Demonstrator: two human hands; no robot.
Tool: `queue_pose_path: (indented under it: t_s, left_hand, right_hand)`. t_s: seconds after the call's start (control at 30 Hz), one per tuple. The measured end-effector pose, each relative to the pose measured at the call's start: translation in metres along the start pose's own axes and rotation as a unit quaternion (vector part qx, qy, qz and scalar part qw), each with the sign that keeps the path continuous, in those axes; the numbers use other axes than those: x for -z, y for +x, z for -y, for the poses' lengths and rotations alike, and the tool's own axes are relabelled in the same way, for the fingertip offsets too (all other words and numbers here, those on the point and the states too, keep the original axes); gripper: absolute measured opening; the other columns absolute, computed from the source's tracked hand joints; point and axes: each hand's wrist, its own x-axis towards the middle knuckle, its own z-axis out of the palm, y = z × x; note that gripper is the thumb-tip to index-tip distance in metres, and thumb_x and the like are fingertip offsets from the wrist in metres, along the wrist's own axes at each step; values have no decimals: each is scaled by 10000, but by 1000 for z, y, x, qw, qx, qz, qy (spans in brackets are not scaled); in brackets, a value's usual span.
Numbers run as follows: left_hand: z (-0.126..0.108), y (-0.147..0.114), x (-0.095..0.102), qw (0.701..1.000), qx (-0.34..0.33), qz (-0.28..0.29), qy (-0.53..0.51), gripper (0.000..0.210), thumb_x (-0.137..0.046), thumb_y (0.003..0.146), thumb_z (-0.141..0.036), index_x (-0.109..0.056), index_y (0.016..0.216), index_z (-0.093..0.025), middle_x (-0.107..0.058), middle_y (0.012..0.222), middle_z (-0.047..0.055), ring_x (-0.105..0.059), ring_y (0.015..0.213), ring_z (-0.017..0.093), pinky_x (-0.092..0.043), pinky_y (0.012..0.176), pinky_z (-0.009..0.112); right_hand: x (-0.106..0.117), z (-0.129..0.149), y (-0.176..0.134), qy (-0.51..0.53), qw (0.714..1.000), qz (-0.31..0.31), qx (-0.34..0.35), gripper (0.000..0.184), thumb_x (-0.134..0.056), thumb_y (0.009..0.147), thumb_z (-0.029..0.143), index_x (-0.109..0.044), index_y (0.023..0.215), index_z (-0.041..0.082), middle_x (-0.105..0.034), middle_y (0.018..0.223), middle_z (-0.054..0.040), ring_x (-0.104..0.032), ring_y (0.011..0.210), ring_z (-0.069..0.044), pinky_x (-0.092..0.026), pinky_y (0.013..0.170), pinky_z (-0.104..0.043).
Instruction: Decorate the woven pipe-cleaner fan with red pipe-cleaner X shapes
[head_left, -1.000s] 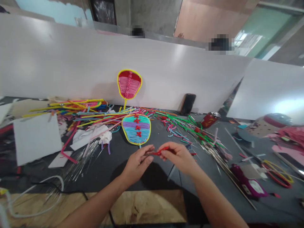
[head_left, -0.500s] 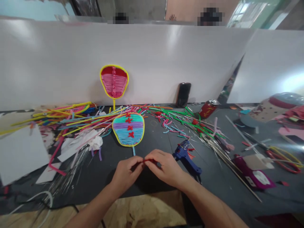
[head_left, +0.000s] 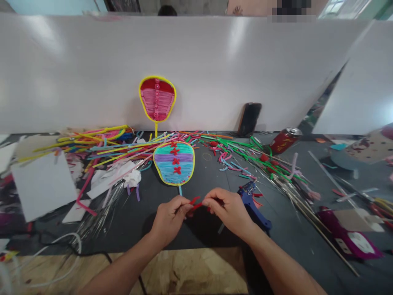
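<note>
Between my hands is a short red pipe cleaner (head_left: 198, 204), bent at one end. My left hand (head_left: 170, 217) pinches one end of it, and my right hand (head_left: 229, 208) pinches the other. Just beyond them lies a small pipe-cleaner fan (head_left: 162, 168) with a yellow rim, green, purple and blue bands and a column of red X shapes. Its light blue handle (head_left: 180, 191) points toward my left hand. A blue hot glue gun (head_left: 258, 211) rests to the right of my right hand.
A red-and-pink fan (head_left: 147, 98) leans on the white partition (head_left: 202, 69). Pipe cleaners (head_left: 123, 151) are heaped at left; green ones (head_left: 236, 148) lie at right. A phone (head_left: 250, 119), a red can (head_left: 285, 141) and a purple packet (head_left: 345, 233) are also on the table.
My hands have moved slightly apart, and more of the red pipe cleaner shows between them. The camera view has shifted, so the table things appear further right or left of before.
</note>
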Motion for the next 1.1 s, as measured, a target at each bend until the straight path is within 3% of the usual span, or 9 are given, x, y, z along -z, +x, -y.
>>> queue_pose_path:
  t_s: [0.13,0.2,0.3,0.47,0.63,0.77,0.93,1.0,1.1]
  left_hand:
    - [-5,5,1,973,121,3,-194,279,-547,811,-448,-569,825,-171,-710,764,40,-648,587,134,-468,509,217]
    - [-6,7,2,948,163,22,-273,310,-594,777,-463,-552,841,-163,-709,804,54,-642,576,126,-456,485,206]
    - [-5,9,2,927,183,45,-325,301,-643,752,-436,-562,819,-154,-700,885,61,-638,584,108,-449,476,190]
    - [0,7,-3,931,175,100,-305,309,-692,720,-423,-600,776,-133,-683,732,35,-637,586,113,-465,504,192]
    - [0,4,-5,931,182,120,-294,329,-747,657,-404,-604,754,-124,-662,639,11,-576,501,83,-452,494,195]
    - [3,6,-5,934,187,96,-289,307,-726,678,-399,-582,728,-132,-659,634,7,-550,486,73,-441,491,193]
    - [4,7,-5,936,196,98,-275,284,-698,696,-391,-564,733,-144,-652,634,4,-530,479,69,-430,479,190]
    - [2,6,-6,944,194,101,-249,260,-689,691,-369,-570,733,-142,-634,611,-4,-515,466,68,-419,466,188]
    - [-1,5,-7,958,172,105,-203,171,-655,683,-288,-585,738,-143,-609,590,-26,-500,459,66,-406,462,186]
  right_hand:
    - [5,-4,3,112,989,-55,-83,172,-559,818,345,-604,745,196,-587,561,23,-555,479,-109,-432,453,-204]
    - [5,-7,3,139,985,-37,-96,191,-544,824,364,-598,768,189,-598,595,15,-561,493,-109,-434,449,-201]
    - [0,-8,2,89,993,7,-76,177,-543,835,340,-621,779,192,-605,601,14,-566,525,-112,-438,481,-204]
    - [-11,-3,-2,-15,1000,25,3,129,-577,826,260,-653,737,206,-661,677,4,-600,613,-127,-458,604,-227]
    - [-13,-3,-3,-29,999,14,29,105,-612,805,266,-655,729,208,-683,709,-4,-616,641,-137,-468,642,-238]
    - [-1,-7,1,-56,995,-70,31,151,-550,856,303,-649,806,199,-675,734,-18,-611,673,-154,-474,656,-266]
    - [8,-10,5,-137,972,-142,123,114,-537,863,255,-627,813,207,-664,930,-76,-567,936,-228,-442,849,-405]
    - [5,-9,4,-130,974,-108,153,130,-541,860,231,-615,965,212,-640,1042,-92,-540,1017,-236,-442,876,-424]
    - [-4,-7,1,-133,970,13,206,296,-513,882,194,-557,1174,218,-603,1168,-98,-509,1086,-219,-452,900,-394]
